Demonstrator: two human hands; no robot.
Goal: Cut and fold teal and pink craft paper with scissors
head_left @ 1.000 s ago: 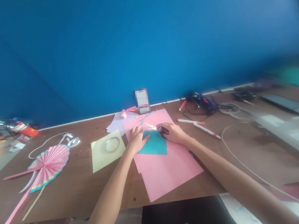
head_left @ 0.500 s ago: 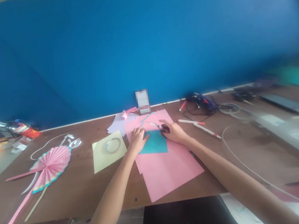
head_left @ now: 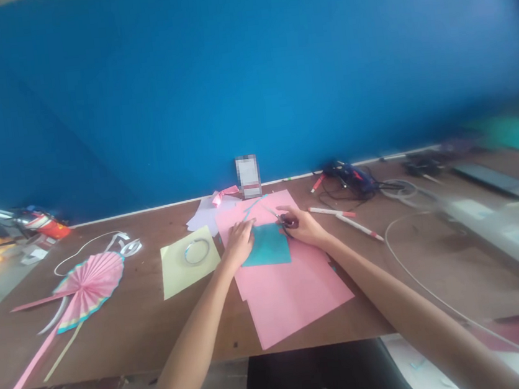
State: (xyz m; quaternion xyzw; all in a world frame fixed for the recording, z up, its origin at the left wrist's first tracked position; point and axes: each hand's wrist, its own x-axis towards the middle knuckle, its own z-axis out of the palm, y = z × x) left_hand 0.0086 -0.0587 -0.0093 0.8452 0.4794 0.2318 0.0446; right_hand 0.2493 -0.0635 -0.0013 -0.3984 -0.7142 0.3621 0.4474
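A teal paper sheet lies on pink paper sheets in the middle of the brown table. My left hand presses on the teal sheet's left edge, fingers bent around it. My right hand is closed around small scissors at the sheet's upper right corner; the blades point up and left.
A yellow sheet with a tape ring lies left of my hands. A pink paper fan lies further left. Pens, tangled cables and a power strip occupy the right side. White paper lies behind.
My right hand has shifted the scissors from the teal sheet's top edge toward its upper right corner. My left hand moved slightly up along the sheet's left side.
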